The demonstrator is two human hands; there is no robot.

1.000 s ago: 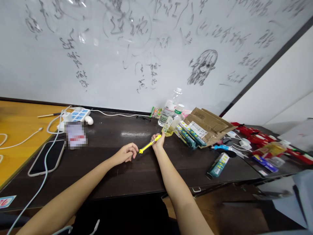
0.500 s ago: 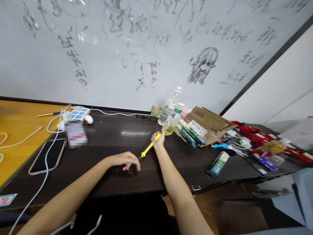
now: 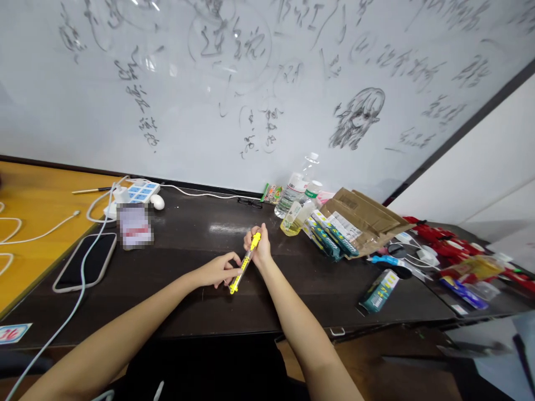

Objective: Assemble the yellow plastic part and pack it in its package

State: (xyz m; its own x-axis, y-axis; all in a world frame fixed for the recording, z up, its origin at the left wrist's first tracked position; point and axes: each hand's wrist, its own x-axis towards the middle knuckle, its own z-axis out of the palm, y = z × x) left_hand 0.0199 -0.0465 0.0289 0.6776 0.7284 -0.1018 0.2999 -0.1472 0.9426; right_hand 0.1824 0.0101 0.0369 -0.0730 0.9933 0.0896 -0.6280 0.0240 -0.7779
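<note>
My right hand (image 3: pixel 259 249) grips a yellow pen-shaped tool (image 3: pixel 244 263) by its upper end, tilted with the tip pointing down toward the dark desk (image 3: pixel 196 303). My left hand (image 3: pixel 219 270) sits just left of the tool's lower end, fingertips touching or nearly touching it. Whether the left hand grips the tool is unclear.
A phone (image 3: pixel 84 262) with a white cable lies at the left, near a power strip (image 3: pixel 137 194) and a blurred card (image 3: pixel 134 225). Right of my hands are bottles (image 3: pixel 296 189), a small oil bottle (image 3: pixel 295 218), green boxes (image 3: pixel 330 231), cardboard packaging (image 3: pixel 363 214) and red parts (image 3: pixel 443 242).
My right hand has drawn the yellow tool back toward me and tilted it steeper. My left hand rose from the desk and came up to the tool's lower end.
</note>
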